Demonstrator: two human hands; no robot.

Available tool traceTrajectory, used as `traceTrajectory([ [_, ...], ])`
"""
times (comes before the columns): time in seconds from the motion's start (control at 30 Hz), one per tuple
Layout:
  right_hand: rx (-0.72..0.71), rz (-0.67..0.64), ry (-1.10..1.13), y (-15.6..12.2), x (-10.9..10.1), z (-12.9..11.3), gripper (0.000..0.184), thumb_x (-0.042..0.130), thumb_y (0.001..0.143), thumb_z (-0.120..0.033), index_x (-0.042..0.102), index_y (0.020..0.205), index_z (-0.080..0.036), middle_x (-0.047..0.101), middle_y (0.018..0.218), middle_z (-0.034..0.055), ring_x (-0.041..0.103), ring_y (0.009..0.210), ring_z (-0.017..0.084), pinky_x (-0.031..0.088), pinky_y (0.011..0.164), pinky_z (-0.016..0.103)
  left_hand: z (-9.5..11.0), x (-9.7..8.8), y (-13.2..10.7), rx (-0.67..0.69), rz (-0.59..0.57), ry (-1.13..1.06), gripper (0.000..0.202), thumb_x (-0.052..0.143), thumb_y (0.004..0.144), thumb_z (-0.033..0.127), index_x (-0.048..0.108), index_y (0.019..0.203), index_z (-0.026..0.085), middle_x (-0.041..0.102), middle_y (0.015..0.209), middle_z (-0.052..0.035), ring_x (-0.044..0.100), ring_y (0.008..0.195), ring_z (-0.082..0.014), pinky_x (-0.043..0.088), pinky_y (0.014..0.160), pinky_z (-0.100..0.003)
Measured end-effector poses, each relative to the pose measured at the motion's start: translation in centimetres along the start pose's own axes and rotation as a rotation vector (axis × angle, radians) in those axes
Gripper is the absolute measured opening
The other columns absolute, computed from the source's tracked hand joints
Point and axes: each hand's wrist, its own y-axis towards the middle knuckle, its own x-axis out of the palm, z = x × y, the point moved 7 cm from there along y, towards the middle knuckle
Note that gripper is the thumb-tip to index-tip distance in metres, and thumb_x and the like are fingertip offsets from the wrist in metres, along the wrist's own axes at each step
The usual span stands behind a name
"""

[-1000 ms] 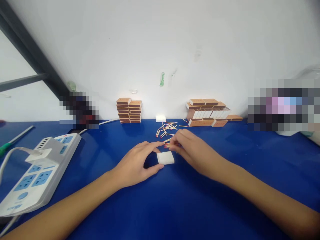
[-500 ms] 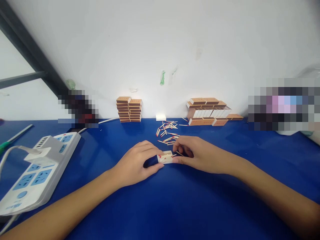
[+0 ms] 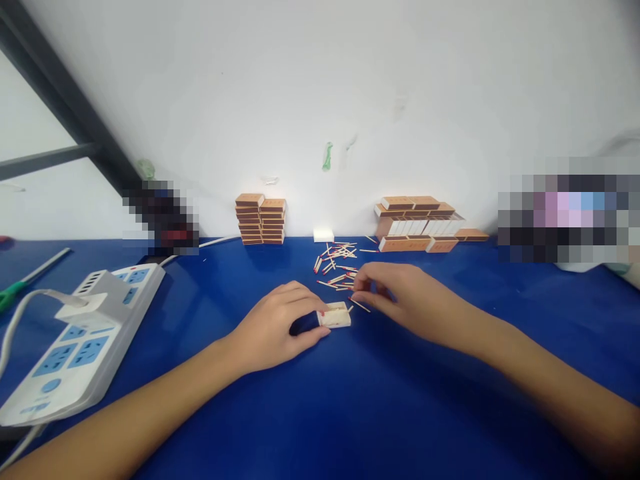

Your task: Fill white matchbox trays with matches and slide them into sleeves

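A small white matchbox tray (image 3: pixel 336 315) lies on the blue table (image 3: pixel 350 400) with a few red-tipped matches in it. My left hand (image 3: pixel 273 327) grips the tray's left end between thumb and forefinger. My right hand (image 3: pixel 400 297) hovers just right of the tray with its fingertips pinched together over loose matches (image 3: pixel 336 267); whether a match is in the pinch I cannot make out.
A white power strip (image 3: pixel 75 340) with a plugged adapter lies at the left. Stacked brown matchboxes (image 3: pixel 260 220) stand by the wall, with more boxes and white trays (image 3: pixel 423 225) to the right. Another white tray (image 3: pixel 323 235) sits by the wall. A green-handled tool (image 3: pixel 20 283) lies far left.
Matches have appeared in the tray, which was bare a second ago. My right hand dropped to the tray, then drew back up toward the loose matches. My left hand stayed put.
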Motion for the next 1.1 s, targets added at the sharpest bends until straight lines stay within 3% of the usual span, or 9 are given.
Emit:
traceTrajectory([
  [0.23,-0.169,0.011,-0.022,-0.3,2.0,-2.1,0.016,0.053,0.106,-0.028,0.067,0.102,-0.022,0.07,0.104,0.007,0.065,0.087,0.019,0.047,0.073,0.032,-0.6,0.0,-0.2,-0.104,0.012,0.038,0.04,0.073,0.094,0.036,0.06,0.13,0.023,0.073,0.125,-0.0081,0.068,0.113,-0.0268,0.057,0.099,-0.046],
  [0.4,-0.088,-0.075,0.024,-0.1,1.8,-0.9,0.017,0.054,0.106,-0.03,0.066,0.096,-0.022,0.069,0.096,0.0039,0.061,0.078,0.016,0.044,0.069,0.03,-0.7,0.0,-0.3,-0.121,0.0,0.039,0.048,0.073,0.095,0.037,0.055,0.138,0.024,0.073,0.124,-0.0066,0.069,0.113,-0.026,0.056,0.102,-0.047],
  [0.67,0.009,-0.157,0.181,0.1,2.2,-1.2,0.016,0.059,0.101,-0.023,0.064,0.086,-0.02,0.07,0.084,0.0006,0.059,0.071,0.014,0.043,0.067,0.028,-0.9,0.1,-0.5,-0.118,0.003,0.027,0.052,0.073,0.094,0.035,0.053,0.141,0.026,0.073,0.121,-0.0055,0.069,0.112,-0.0254,0.057,0.098,-0.045],
  [0.87,0.091,-0.009,0.276,0.1,1.9,-0.7,0.015,0.058,0.103,-0.026,0.063,0.089,-0.021,0.067,0.085,0.0003,0.056,0.073,0.015,0.042,0.067,0.029,-0.7,0.0,-0.4,-0.104,0.008,0.032,0.053,0.073,0.094,0.034,0.051,0.142,0.025,0.074,0.12,-0.0042,0.068,0.112,-0.0243,0.055,0.1,-0.045],
  [1.1,0.033,0.059,0.258,-0.3,2.5,-1.3,0.015,0.059,0.104,-0.03,0.063,0.092,-0.022,0.059,0.095,0.002,0.053,0.08,0.015,0.043,0.072,0.03,-0.8,0.0,-0.3,-0.101,0.027,0.029,0.054,0.074,0.095,0.035,0.05,0.142,0.026,0.074,0.122,-0.0053,0.068,0.113,-0.0248,0.055,0.101,-0.046],
])
